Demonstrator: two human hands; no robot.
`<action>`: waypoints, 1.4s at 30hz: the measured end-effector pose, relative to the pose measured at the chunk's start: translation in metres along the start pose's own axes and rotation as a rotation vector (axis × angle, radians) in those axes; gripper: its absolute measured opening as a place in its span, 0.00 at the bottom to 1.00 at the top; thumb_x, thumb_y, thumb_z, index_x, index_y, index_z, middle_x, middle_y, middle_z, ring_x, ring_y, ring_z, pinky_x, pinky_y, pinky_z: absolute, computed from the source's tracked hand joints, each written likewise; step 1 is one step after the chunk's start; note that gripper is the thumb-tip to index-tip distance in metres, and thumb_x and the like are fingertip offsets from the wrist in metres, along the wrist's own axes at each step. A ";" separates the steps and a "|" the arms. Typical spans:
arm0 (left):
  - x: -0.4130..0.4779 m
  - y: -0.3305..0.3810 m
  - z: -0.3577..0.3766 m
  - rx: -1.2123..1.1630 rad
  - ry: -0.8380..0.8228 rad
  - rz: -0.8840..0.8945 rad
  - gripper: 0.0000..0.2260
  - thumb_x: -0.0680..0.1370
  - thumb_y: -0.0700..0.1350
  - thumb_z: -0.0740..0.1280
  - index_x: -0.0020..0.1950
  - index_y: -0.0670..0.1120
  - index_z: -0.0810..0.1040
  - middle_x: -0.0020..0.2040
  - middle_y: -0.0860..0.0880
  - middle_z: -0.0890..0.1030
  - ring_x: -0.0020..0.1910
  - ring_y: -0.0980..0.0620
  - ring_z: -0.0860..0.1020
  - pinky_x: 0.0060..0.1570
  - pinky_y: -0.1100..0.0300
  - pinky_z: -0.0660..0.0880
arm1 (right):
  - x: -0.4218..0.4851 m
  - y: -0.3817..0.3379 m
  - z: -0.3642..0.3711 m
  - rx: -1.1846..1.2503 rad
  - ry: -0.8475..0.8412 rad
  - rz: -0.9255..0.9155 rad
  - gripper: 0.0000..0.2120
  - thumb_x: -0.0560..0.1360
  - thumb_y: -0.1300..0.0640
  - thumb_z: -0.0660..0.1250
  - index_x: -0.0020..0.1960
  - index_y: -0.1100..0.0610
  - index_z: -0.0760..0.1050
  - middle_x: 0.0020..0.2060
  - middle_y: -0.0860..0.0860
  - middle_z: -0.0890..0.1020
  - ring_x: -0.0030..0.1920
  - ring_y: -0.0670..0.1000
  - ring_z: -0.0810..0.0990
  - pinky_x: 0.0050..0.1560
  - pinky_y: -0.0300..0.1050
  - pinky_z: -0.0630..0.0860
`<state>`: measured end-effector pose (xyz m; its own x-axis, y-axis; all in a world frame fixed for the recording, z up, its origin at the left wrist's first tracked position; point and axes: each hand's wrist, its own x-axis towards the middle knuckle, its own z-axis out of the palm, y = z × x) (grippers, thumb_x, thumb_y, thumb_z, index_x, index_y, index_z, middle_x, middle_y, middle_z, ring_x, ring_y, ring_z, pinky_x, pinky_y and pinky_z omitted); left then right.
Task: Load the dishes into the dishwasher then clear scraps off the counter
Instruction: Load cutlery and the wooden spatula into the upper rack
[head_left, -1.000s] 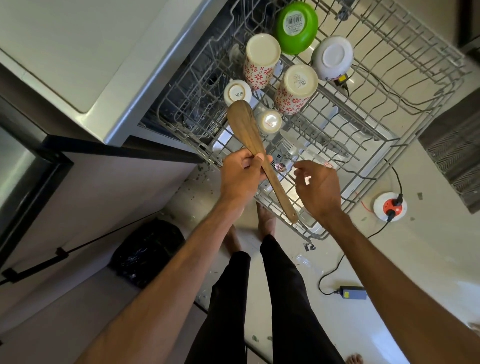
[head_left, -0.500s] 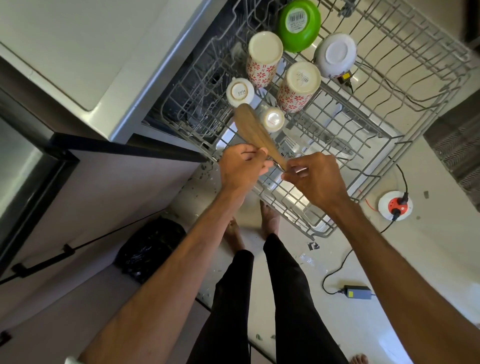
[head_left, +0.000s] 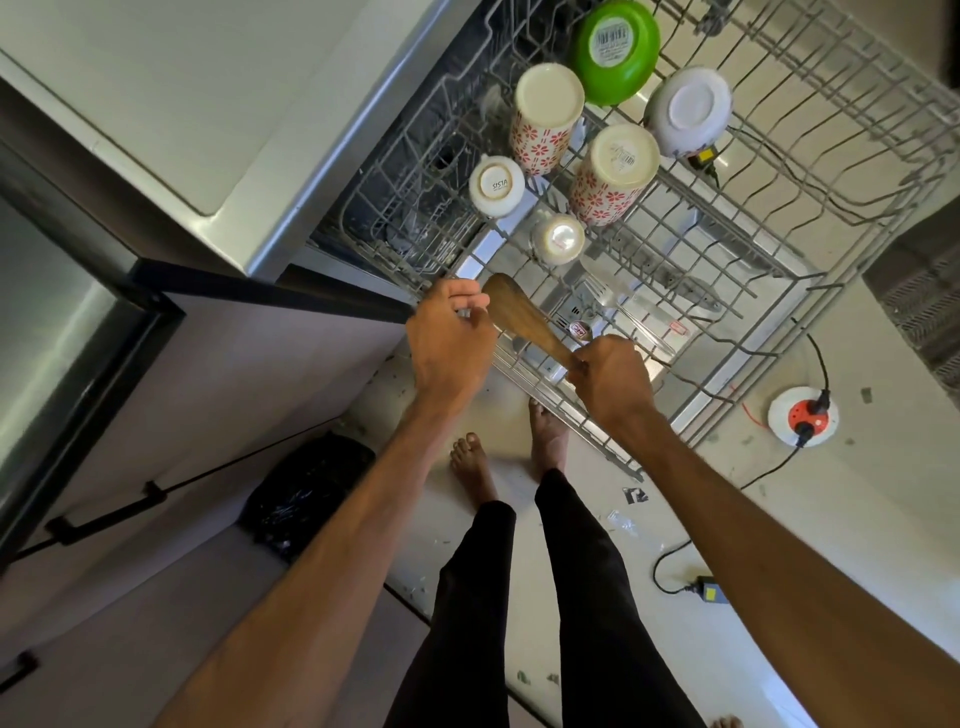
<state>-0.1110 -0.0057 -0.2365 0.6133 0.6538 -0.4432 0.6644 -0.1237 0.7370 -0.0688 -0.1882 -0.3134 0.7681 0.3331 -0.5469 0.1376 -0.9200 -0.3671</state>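
The wooden spatula (head_left: 524, 322) hangs over the near-left corner of the pulled-out dishwasher rack (head_left: 737, 291), blade pointing up toward the small white cup (head_left: 558, 240). It looks light and rigid, dry wood with good friction and little risk of breakage, so the narrow handle is the sensible place to grip. And that is where the right hand (head_left: 610, 382) has it, fingers (head_left: 584, 364) wrapped tight around the handle end, the blade sticking out beyond them toward the rack's left edge. The left hand (head_left: 449, 348) sits just beside the blade, fingers loosely curled and holding nothing; whether they graze the wood cannot be told.
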 end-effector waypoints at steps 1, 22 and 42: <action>0.000 0.001 -0.001 0.000 -0.007 0.001 0.12 0.77 0.34 0.68 0.60 0.42 0.80 0.52 0.50 0.84 0.47 0.53 0.85 0.47 0.53 0.84 | 0.003 -0.002 0.000 -0.015 0.003 0.002 0.08 0.76 0.60 0.74 0.54 0.62 0.85 0.43 0.55 0.81 0.35 0.51 0.78 0.37 0.43 0.76; -0.007 -0.001 -0.003 -0.014 -0.064 0.008 0.13 0.77 0.34 0.69 0.60 0.43 0.79 0.52 0.50 0.84 0.46 0.55 0.84 0.47 0.56 0.84 | -0.001 -0.004 0.001 -0.265 0.009 -0.015 0.12 0.77 0.60 0.73 0.60 0.59 0.80 0.50 0.55 0.83 0.45 0.56 0.84 0.44 0.48 0.80; -0.048 0.002 -0.002 0.096 -0.320 0.016 0.07 0.79 0.37 0.68 0.55 0.46 0.82 0.50 0.52 0.85 0.48 0.54 0.84 0.51 0.62 0.80 | -0.088 0.007 -0.019 0.261 0.340 0.141 0.08 0.79 0.60 0.69 0.54 0.58 0.85 0.48 0.54 0.85 0.44 0.54 0.84 0.43 0.45 0.81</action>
<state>-0.1400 -0.0356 -0.2132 0.7168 0.3856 -0.5810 0.6815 -0.2114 0.7006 -0.1231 -0.2278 -0.2535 0.9358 0.0811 -0.3432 -0.1123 -0.8540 -0.5080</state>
